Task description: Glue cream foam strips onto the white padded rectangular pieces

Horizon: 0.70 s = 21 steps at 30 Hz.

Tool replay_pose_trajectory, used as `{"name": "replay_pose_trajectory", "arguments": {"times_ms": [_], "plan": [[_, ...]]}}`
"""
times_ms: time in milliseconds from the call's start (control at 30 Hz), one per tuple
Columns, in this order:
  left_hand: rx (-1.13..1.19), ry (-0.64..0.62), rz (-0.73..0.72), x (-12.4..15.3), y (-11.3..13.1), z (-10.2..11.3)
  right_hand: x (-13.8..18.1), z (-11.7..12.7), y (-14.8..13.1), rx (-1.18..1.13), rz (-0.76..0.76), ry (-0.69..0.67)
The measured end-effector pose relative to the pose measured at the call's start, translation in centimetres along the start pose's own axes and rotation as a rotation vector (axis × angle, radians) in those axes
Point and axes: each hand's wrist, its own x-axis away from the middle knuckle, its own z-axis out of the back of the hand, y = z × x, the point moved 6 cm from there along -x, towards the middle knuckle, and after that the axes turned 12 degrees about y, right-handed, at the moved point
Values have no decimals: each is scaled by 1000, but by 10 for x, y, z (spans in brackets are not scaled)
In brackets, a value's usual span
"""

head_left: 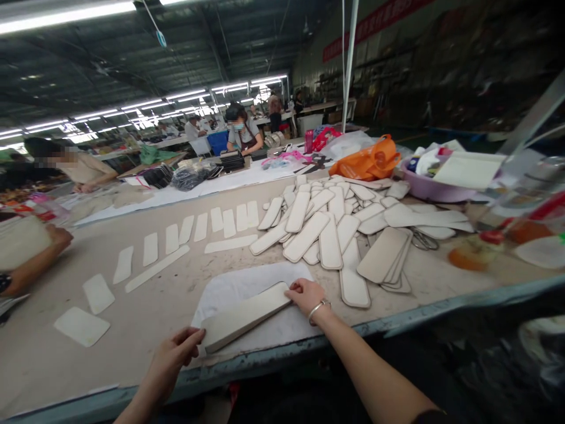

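A long off-white padded strip (247, 315) with a darker edge lies slanted over a white cloth (229, 288) near the table's front edge. My left hand (179, 353) pinches its near left end between thumb and fingers. At the far right end, my right hand (306, 300), with a silver bangle at the wrist, grips the strip's corner. Just beyond, a heap of similar cream pieces (304, 235) with dark borders spreads to the right. Several flat pale pieces (150, 250) are laid out in a row toward the left.
A small stack of grey-beige panels (384, 256) sits right of my right hand, near a jar of orange liquid (474, 253). Behind are an orange bag (371, 159) and a purple basin (435, 185). A co-worker's arm (39, 259) reaches in at the left.
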Motion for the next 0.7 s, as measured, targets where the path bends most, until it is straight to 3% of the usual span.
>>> {"name": "replay_pose_trajectory", "arguments": {"times_ms": [133,300,500,700], "plan": [[-235,10,-47,-16,-17,-2,-4,-7,-4,110,43,-9],[-514,13,-183,-24,-18,-8,-9,-12,-5,194,58,-31],[-651,-11,-266,-26,-9,-11,-10,-12,-7,235,74,-72],[-683,-17,-251,-23,-3,-12,-10,-13,-7,277,82,-101]]}}
